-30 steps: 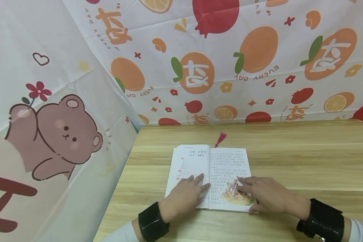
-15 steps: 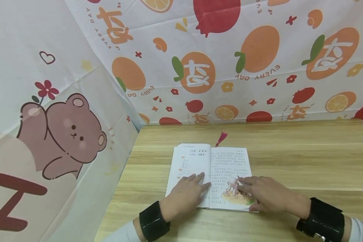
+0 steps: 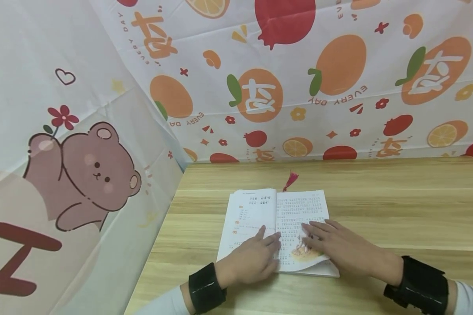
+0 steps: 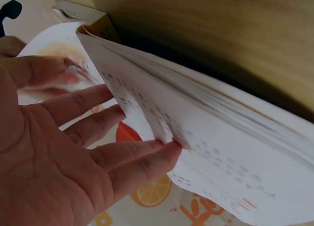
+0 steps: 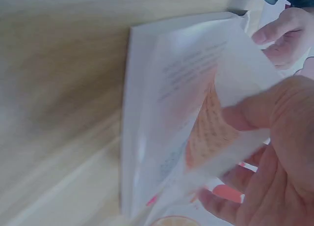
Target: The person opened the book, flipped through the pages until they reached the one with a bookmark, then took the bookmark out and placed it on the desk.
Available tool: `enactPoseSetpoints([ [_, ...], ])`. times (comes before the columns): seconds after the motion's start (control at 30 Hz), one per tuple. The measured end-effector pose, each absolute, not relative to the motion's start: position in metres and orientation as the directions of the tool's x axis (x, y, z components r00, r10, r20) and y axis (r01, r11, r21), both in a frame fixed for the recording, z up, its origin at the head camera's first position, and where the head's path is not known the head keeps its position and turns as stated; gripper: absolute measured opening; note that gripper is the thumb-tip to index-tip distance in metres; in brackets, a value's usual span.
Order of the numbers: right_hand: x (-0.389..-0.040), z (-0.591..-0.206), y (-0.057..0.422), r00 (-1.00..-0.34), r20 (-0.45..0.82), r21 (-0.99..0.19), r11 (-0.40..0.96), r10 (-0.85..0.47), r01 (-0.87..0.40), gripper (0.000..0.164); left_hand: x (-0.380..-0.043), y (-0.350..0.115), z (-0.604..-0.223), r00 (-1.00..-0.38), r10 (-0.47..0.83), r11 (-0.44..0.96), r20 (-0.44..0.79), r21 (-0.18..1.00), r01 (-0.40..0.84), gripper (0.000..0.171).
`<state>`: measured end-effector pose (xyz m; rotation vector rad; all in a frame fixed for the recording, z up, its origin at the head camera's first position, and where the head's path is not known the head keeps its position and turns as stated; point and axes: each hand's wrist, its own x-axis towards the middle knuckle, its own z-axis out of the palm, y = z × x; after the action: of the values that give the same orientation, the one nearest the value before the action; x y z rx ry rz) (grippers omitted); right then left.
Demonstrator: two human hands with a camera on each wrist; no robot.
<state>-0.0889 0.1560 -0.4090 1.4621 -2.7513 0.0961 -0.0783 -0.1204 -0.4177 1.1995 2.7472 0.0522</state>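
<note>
An open book (image 3: 256, 214) lies on the wooden table, with printed text on both sides of its fold. My left hand (image 3: 249, 259) rests across the lower fold, and in the left wrist view its fingers (image 4: 140, 167) reach straight out to the paper. At the lower right of the book, my right hand (image 3: 348, 248) holds the right-hand page (image 3: 299, 210) by its side. That page's bottom corner curls up and bares the sheet beneath. The right wrist view has the thumb (image 5: 245, 113) under the lifted page and the fingers (image 5: 218, 204) on its other side.
A pink tassel (image 3: 291, 180) sticks out past the book's top edge. The wooden table (image 3: 398, 201) ends at a fruit-print cloth (image 3: 291, 87) behind, and a bear-print cloth (image 3: 94, 175) hangs on the left. Black bands (image 3: 418, 282) wrap both wrists.
My right hand has lifted the right-hand page's lower corner, which lay flat before. My left hand has shifted a little right, over the fold.
</note>
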Motion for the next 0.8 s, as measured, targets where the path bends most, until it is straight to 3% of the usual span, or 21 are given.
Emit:
enactPoseSetpoints([
  [0.13, -0.091, -0.406, 0.147, -0.501, 0.19, 0.141, 0.529, -0.844, -0.837, 0.059, -0.075, -0.113, -0.422, -0.702, 0.707, 0.707, -0.085, 0.101, 0.7, 0.073],
  [0.23, -0.091, -0.404, 0.142, -0.441, 0.304, 0.213, 0.511, -0.845, -0.833, 0.065, -0.07, -0.108, -0.426, -0.746, 0.665, 0.746, -0.04, 0.095, 0.659, 0.077],
  [0.33, -0.089, -0.404, 0.139, -0.407, 0.399, 0.218, 0.516, -0.822, -0.828, 0.047, -0.065, -0.105, -0.428, -0.796, 0.606, 0.791, 0.002, 0.107, 0.602, 0.082],
  [0.4, -0.087, -0.405, 0.14, -0.43, 0.423, 0.189, 0.541, -0.798, -0.819, 0.047, -0.063, -0.104, -0.428, -0.825, 0.564, 0.817, 0.033, 0.126, 0.563, 0.09],
  [0.5, -0.084, -0.407, 0.146, -0.516, 0.388, 0.138, 0.602, -0.764, -0.787, 0.058, -0.059, -0.106, -0.424, -0.859, 0.504, 0.846, 0.093, 0.149, 0.513, 0.103],
  [0.63, -0.079, -0.415, 0.156, -0.617, 0.231, 0.089, 0.648, -0.752, -0.757, 0.083, -0.057, -0.112, -0.422, -0.831, 0.507, 0.85, 0.23, 0.026, 0.526, 0.113],
  [0.73, -0.076, -0.421, 0.163, -0.647, 0.077, -0.01, 0.648, -0.759, -0.762, 0.078, -0.06, -0.117, -0.424, -0.78, 0.559, 0.828, 0.281, -0.148, 0.541, 0.099],
  [0.8, -0.074, -0.423, 0.166, -0.654, -0.019, -0.092, 0.653, -0.756, -0.752, 0.08, -0.063, -0.121, -0.425, -0.772, 0.592, 0.805, 0.232, -0.209, 0.555, 0.082],
])
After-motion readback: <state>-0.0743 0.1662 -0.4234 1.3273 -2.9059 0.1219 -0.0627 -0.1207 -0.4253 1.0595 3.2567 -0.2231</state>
